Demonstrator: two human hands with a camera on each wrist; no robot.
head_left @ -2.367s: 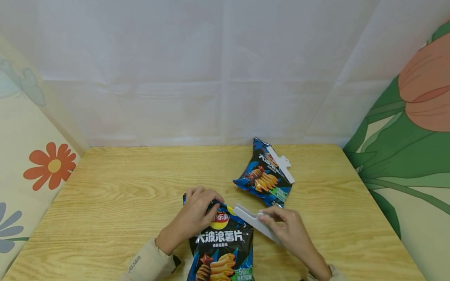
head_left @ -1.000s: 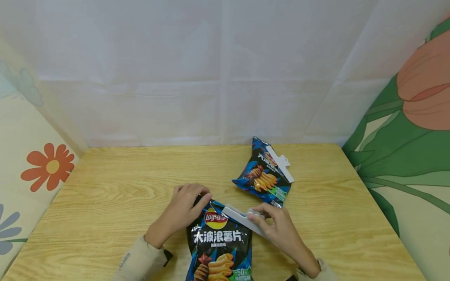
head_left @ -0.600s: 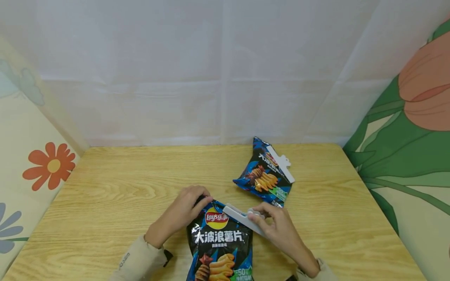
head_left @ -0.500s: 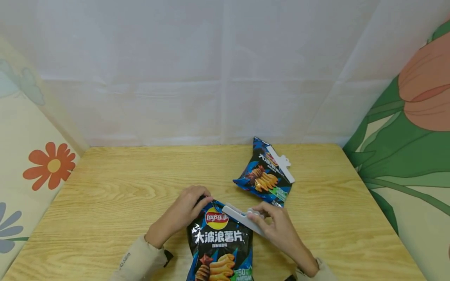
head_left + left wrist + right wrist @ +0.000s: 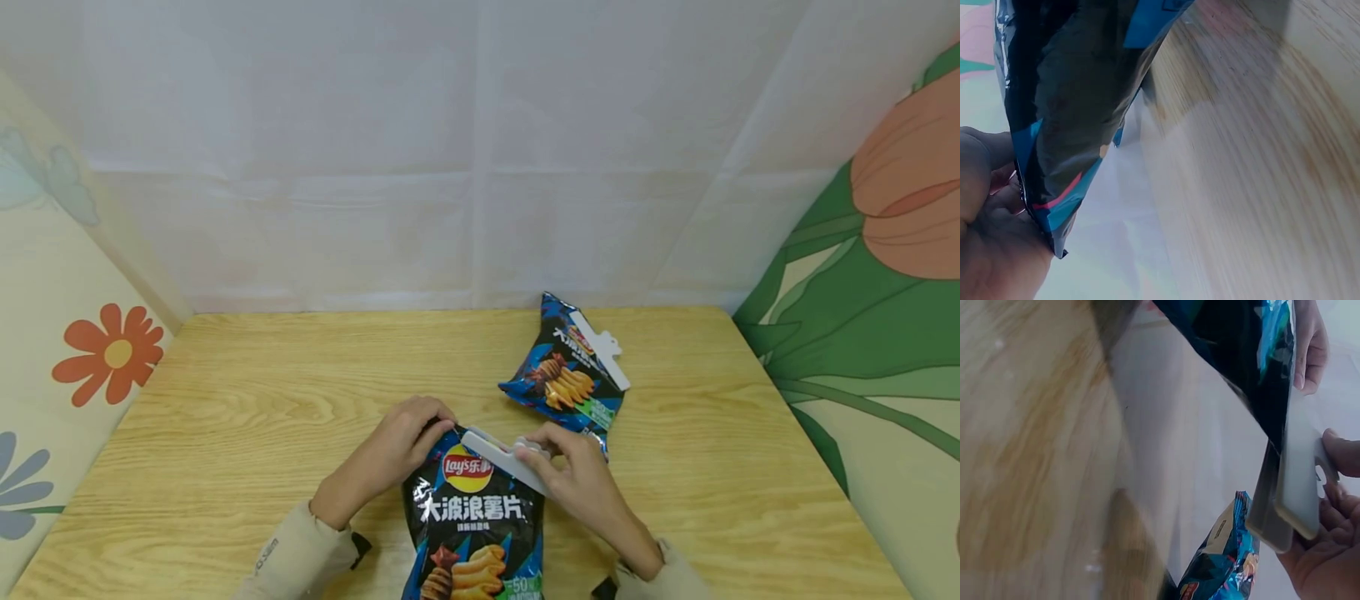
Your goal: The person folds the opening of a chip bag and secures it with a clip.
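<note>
A black and blue chip bag (image 5: 480, 508) is held up at the table's front, its printed face toward the head camera. My left hand (image 5: 390, 454) pinches its top left corner; in the left wrist view the bag (image 5: 1072, 112) tapers into that hand (image 5: 997, 244). My right hand (image 5: 581, 483) squeezes the handle of a white bag clip (image 5: 487, 450) between thumb and fingers. Along the top right edge, the clip's two long arms straddle the bag. The right wrist view shows the clip (image 5: 1300, 469) with its arms parted and the bag's corner between them.
Behind my right hand lies a second chip bag (image 5: 562, 375) with a white clip (image 5: 600, 350) across its top right edge. The wood-grain table (image 5: 300, 375) ends at a white cloth backdrop (image 5: 337, 233). Flower-printed panels (image 5: 862, 350) flank both sides.
My right hand has moved the clip left and inward, over the bag's top edge. Earlier, my left hand shifted left along the bag's top to its corner. The second bag stays put.
</note>
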